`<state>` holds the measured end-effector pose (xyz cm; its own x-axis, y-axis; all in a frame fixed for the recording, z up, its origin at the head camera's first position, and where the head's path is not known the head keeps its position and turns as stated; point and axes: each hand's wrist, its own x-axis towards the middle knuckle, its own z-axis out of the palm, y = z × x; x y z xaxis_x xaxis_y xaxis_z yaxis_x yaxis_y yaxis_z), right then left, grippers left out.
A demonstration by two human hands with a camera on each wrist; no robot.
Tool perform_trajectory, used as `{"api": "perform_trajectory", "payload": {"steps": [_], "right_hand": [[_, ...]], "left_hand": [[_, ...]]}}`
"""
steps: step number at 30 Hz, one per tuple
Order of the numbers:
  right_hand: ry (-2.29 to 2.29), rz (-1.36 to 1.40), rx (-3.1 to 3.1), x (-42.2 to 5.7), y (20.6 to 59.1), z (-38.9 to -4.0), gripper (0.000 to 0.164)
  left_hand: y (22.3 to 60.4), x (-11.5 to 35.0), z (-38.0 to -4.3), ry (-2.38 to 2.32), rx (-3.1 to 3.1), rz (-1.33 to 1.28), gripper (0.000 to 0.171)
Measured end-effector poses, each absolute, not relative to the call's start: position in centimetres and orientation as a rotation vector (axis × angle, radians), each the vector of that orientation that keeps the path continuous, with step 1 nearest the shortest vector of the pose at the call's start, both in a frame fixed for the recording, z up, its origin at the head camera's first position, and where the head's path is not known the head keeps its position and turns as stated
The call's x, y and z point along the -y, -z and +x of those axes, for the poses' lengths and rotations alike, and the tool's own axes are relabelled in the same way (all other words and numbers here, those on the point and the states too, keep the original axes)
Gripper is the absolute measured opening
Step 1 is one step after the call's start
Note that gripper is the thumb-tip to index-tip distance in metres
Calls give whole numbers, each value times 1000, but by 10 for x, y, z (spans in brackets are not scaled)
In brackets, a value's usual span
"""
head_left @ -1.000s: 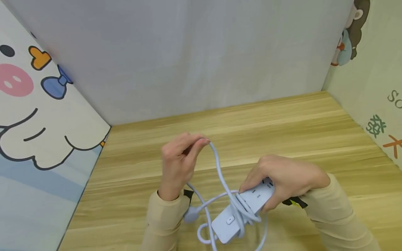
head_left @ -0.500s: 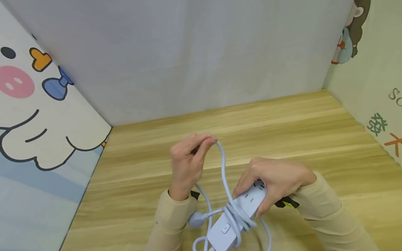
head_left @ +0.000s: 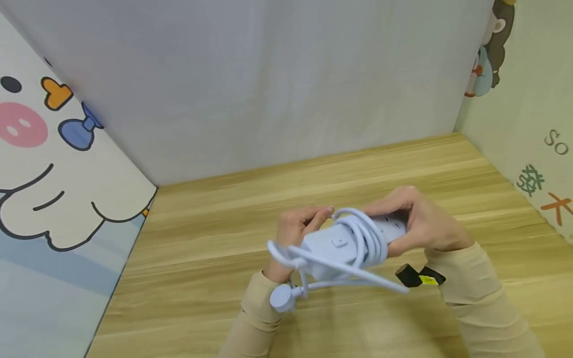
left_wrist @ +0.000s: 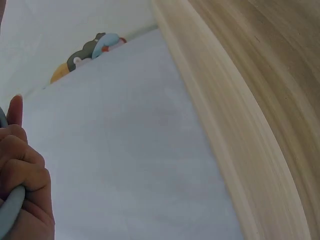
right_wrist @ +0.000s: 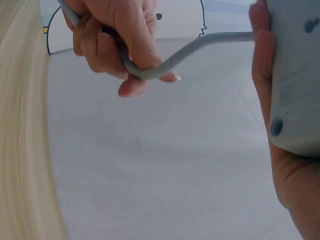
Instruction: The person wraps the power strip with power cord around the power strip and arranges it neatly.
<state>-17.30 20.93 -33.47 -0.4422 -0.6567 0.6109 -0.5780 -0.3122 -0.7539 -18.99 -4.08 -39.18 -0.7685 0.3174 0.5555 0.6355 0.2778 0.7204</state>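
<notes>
Running near left to far right, held above the bench [head_left: 201,298]: one pale power strip [head_left: 324,243], cord [right_wrist: 192,46] coiled round its middle. Right grip [head_left: 431,226] clasps its right end; left grip [head_left: 295,226], on the far-left side, curls round the cord's free run.

Grips a pale power strip [head_left: 324,244] around its socket end with the right hand [head_left: 427,221], slanted in the air above the worktop [head_left: 203,226], switch [head_left: 339,242] facing up. Keeps several loops of matching cord [head_left: 368,238] round its middle. Runs more cord through the left hand [head_left: 297,226], curled round it. Dangles the round plug [head_left: 282,298] near the switch end.
</notes>
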Motion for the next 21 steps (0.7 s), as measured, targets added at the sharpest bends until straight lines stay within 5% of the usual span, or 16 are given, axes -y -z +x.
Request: {"api": "perform_trajectory", "payload": {"steps": [13, 21], "right_hand": [[2354, -815, -1983, -212, 339, -180, 50], [2454, -443, -2128, -198, 339, -184, 48]], "left_hand": [[365, 27, -168, 1846, 2716, -758, 50], [356, 35, -161, 1842, 2719, -1012, 29]]}}
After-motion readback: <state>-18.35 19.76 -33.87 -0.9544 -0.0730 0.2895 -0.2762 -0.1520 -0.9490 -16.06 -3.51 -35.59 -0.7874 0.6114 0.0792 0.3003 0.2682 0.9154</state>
